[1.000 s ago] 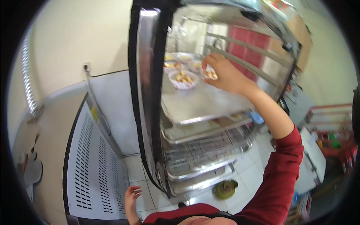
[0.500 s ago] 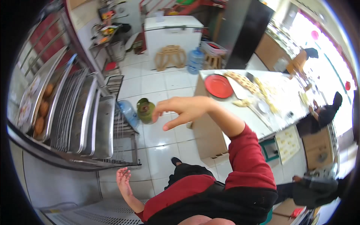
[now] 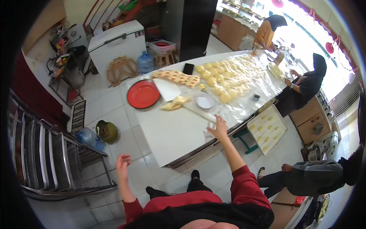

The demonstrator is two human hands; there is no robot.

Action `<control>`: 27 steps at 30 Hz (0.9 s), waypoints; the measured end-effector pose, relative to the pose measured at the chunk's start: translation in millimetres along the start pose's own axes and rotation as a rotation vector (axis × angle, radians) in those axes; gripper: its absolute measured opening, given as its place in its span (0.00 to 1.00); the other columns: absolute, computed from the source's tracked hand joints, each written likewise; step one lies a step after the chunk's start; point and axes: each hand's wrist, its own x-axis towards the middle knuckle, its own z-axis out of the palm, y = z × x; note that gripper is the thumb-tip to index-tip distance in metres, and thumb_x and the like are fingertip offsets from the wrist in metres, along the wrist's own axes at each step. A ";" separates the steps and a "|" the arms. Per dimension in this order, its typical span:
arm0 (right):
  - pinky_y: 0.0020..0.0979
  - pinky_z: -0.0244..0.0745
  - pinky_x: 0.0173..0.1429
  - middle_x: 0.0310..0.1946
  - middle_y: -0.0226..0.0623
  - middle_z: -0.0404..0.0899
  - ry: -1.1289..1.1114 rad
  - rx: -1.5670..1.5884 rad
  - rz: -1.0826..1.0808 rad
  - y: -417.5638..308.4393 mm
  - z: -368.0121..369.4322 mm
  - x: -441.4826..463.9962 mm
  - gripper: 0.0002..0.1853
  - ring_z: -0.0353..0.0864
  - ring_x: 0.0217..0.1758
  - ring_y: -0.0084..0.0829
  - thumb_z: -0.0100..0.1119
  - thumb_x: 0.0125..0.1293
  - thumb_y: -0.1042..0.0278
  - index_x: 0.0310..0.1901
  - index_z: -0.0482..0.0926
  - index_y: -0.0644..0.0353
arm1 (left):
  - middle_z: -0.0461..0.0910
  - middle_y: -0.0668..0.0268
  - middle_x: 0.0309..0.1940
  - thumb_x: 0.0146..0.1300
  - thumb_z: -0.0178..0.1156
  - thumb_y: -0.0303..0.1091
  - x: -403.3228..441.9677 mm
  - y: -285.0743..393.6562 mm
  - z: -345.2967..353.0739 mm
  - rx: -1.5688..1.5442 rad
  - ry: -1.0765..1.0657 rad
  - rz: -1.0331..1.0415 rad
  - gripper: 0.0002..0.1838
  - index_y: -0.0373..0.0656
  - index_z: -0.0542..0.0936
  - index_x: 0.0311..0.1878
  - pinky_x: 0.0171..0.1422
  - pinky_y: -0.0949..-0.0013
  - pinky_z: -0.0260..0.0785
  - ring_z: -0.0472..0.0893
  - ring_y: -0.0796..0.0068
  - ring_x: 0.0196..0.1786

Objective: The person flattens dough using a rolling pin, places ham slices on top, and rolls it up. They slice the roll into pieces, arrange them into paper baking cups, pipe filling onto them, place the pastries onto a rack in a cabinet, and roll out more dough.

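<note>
My right hand (image 3: 219,129), fingers spread, is at the table's near edge beside the end of a pale rolling pin (image 3: 199,112). Whether it touches the pin, I cannot tell. A piece of dough (image 3: 176,103) lies by the pin's far end, close to a white sheet (image 3: 167,90). Just past the pin sits a small white bowl (image 3: 205,101). My left hand (image 3: 123,162) hangs in the air over the floor, holding nothing, its fingers loosely curled and apart.
On the white table (image 3: 162,133) are a red plate (image 3: 143,94), several dough balls (image 3: 225,96) under plastic, and a timer (image 3: 256,97). A tray of dough pieces (image 3: 267,129) stands low at right. A tray rack (image 3: 57,164) is at left. Three people (image 3: 316,177) are nearby.
My view has swung from the rack toward the table. My right hand has moved from above the floor to the rolling pin's end. My left hand has come away from the rack side.
</note>
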 end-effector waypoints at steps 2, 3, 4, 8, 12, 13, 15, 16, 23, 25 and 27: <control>0.46 0.65 0.53 0.51 0.44 0.67 0.000 0.033 -0.086 25.7 9.0 6.7 0.32 0.65 0.53 0.47 0.65 0.49 0.55 0.55 0.65 0.55 | 0.75 0.67 0.40 0.51 0.40 0.21 8.1 -0.6 84.3 -0.073 -0.070 0.074 0.16 0.44 0.72 0.41 0.46 0.74 0.66 0.75 0.76 0.42; 0.45 0.65 0.51 0.48 0.44 0.68 0.025 0.071 -0.144 34.7 15.3 11.1 0.29 0.67 0.52 0.47 0.64 0.51 0.56 0.53 0.67 0.57 | 0.75 0.67 0.40 0.51 0.41 0.20 12.3 -3.2 124.4 -0.028 -0.129 0.144 0.16 0.43 0.72 0.41 0.46 0.73 0.66 0.75 0.76 0.42; 0.45 0.66 0.49 0.46 0.44 0.70 0.048 0.106 -0.201 42.8 20.6 13.9 0.25 0.68 0.50 0.48 0.62 0.53 0.58 0.51 0.68 0.59 | 0.75 0.67 0.40 0.51 0.41 0.19 12.2 -3.6 160.3 0.014 -0.189 0.210 0.16 0.43 0.72 0.41 0.46 0.73 0.67 0.75 0.76 0.43; 0.40 0.68 0.43 0.35 0.49 0.71 -0.058 0.340 -0.282 52.2 3.5 31.2 0.15 0.71 0.39 0.50 0.55 0.60 0.62 0.41 0.70 0.66 | 0.75 0.63 0.41 0.46 0.52 0.19 4.6 35.4 257.0 0.609 -0.179 0.670 0.20 0.42 0.71 0.47 0.56 0.61 0.62 0.75 0.66 0.46; 0.41 0.67 0.44 0.35 0.49 0.71 -0.306 0.419 -0.356 31.3 -94.2 22.5 0.15 0.71 0.41 0.49 0.55 0.60 0.61 0.40 0.70 0.66 | 0.76 0.63 0.38 0.44 0.59 0.24 22.3 65.6 303.5 1.005 -0.007 1.077 0.19 0.45 0.75 0.44 0.60 0.55 0.56 0.74 0.63 0.45; 0.41 0.67 0.45 0.36 0.49 0.72 -0.389 0.455 -0.409 26.2 -116.7 18.8 0.15 0.71 0.41 0.48 0.55 0.60 0.62 0.41 0.70 0.66 | 0.76 0.64 0.35 0.43 0.60 0.25 31.5 54.8 302.6 0.989 -0.083 1.041 0.17 0.46 0.76 0.41 0.59 0.57 0.57 0.74 0.64 0.44; 0.38 0.67 0.46 0.37 0.47 0.72 -0.469 0.561 -0.457 28.2 -139.3 22.5 0.16 0.72 0.42 0.45 0.55 0.60 0.64 0.45 0.70 0.65 | 0.76 0.65 0.30 0.43 0.61 0.27 58.8 32.9 308.1 0.929 -0.215 0.969 0.13 0.47 0.78 0.36 0.56 0.59 0.60 0.75 0.66 0.41; 0.36 0.67 0.47 0.38 0.45 0.72 -0.477 0.637 -0.452 31.8 -145.5 25.4 0.17 0.72 0.43 0.43 0.56 0.59 0.66 0.48 0.69 0.64 | 0.75 0.66 0.22 0.43 0.61 0.26 64.3 28.4 311.7 0.938 -0.271 0.866 0.06 0.46 0.77 0.27 0.45 0.63 0.65 0.75 0.64 0.32; 0.40 0.62 0.59 0.54 0.48 0.63 0.211 0.142 0.043 200.3 -116.4 140.6 0.39 0.64 0.56 0.46 0.68 0.48 0.56 0.60 0.60 0.55 | 0.77 0.68 0.23 0.52 0.64 0.26 87.1 1.1 332.3 0.275 0.096 0.454 0.07 0.34 0.76 0.28 0.33 0.72 0.67 0.73 0.81 0.29; 0.43 0.61 0.59 0.54 0.53 0.62 0.226 -0.023 0.262 250.5 -103.5 172.4 0.42 0.62 0.57 0.53 0.71 0.43 0.53 0.60 0.60 0.53 | 0.77 0.67 0.23 0.53 0.65 0.28 114.7 -22.7 316.6 0.309 0.325 0.218 0.09 0.32 0.77 0.27 0.33 0.72 0.67 0.71 0.82 0.28; 0.43 0.63 0.57 0.52 0.54 0.63 0.235 -0.014 0.229 292.6 -81.5 195.4 0.40 0.64 0.55 0.53 0.72 0.40 0.57 0.57 0.64 0.51 | 0.78 0.64 0.23 0.55 0.64 0.30 135.3 -38.6 306.4 0.377 0.503 0.447 0.11 0.31 0.77 0.26 0.33 0.70 0.67 0.72 0.78 0.25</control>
